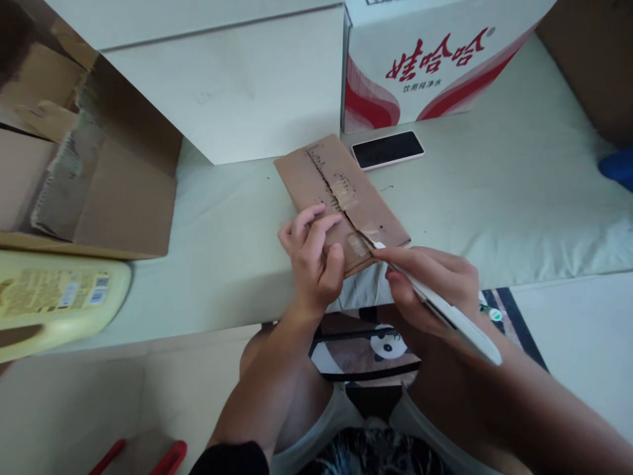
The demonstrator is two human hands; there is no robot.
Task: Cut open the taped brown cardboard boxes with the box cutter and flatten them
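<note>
A small flat cardboard box lies at a slant on the pale green cloth, with a dark slit and torn clear tape along its middle seam. My left hand presses on its near left part, fingers bent and slightly apart, holding the box against the cloth. In my right hand is a white utility knife, gripped between thumb and fingers. Its blade tip touches the seam near the box's close end. Just behind the box lies a phone with a dark screen.
White cartons stand at the back, one a water carton with red printing. At left are an opened brown carton and a yellow jug. Red handles show at bottom left, and a blue object at the right edge.
</note>
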